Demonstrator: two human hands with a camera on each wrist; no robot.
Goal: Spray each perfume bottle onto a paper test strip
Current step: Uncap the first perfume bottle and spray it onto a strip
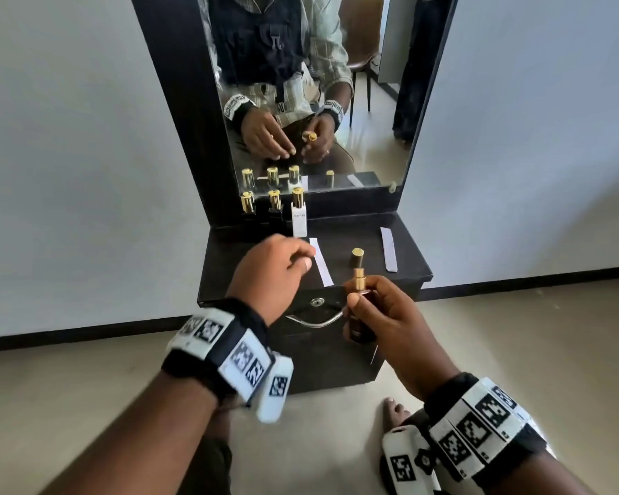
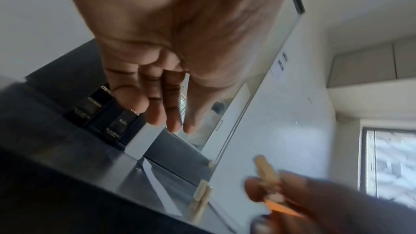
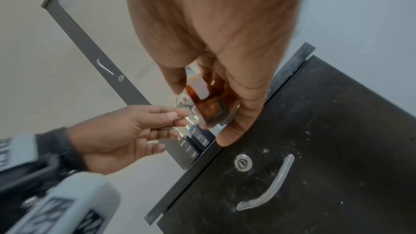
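Observation:
My right hand (image 1: 358,301) grips an amber perfume bottle (image 1: 360,328) upright over the table's front edge, its gold sprayer (image 1: 358,280) uncovered. The bottle's gold cap (image 1: 357,256) stands on the table just behind it. My left hand (image 1: 302,259) hovers with relaxed fingers over the near white paper strip (image 1: 323,267) and holds nothing. From the left wrist the fingers (image 2: 171,124) hang straight above the strip (image 2: 162,184). The right wrist view looks at the bottle's base (image 3: 209,108) between my fingers.
Two black bottles (image 1: 248,206) (image 1: 275,205) and a white one (image 1: 299,217), all gold-capped, stand at the back left of the dark dressing table (image 1: 354,230). A second strip (image 1: 389,249) lies at the right. A mirror (image 1: 372,144) rises behind; a drawer handle (image 1: 315,321) is below.

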